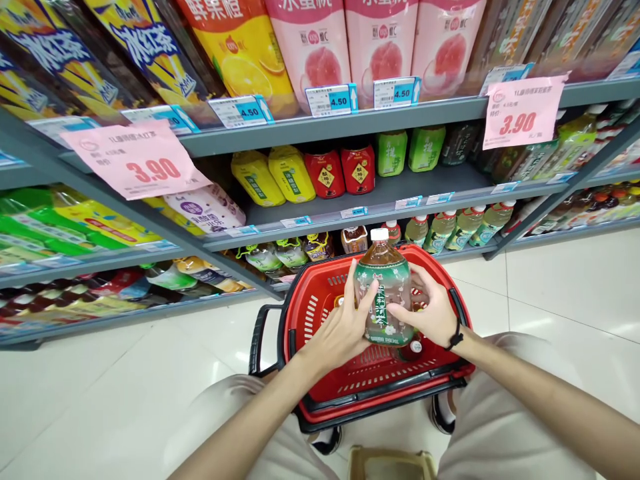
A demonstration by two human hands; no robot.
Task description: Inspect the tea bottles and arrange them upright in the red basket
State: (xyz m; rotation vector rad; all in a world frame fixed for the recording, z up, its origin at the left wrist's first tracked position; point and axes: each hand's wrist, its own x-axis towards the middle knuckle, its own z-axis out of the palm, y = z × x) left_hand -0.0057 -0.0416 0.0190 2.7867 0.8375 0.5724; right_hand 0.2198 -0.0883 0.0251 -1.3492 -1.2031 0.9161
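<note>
Between my two hands is a large tea bottle [384, 293] with a white cap and a green label with white flowers. My left hand [347, 317] wraps its left side and lower part. Fingers of my right hand [430, 307] grip its right side; a dark band circles that wrist. The bottle is held upright, slightly tilted, over a red shopping basket [320, 393] with black handles. Partly hidden behind the bottle, a dark bottle with a white cap [415, 347] lies in the basket.
In front stands a grey shelf [320, 132] with drink cartons above, yellow, red and green packs [357, 172] in the middle and bottles [450, 230] at the bottom. Pink price signs [525, 110] hang from its edge. A stool [390, 463] is between my legs on the tiled floor [125, 400].
</note>
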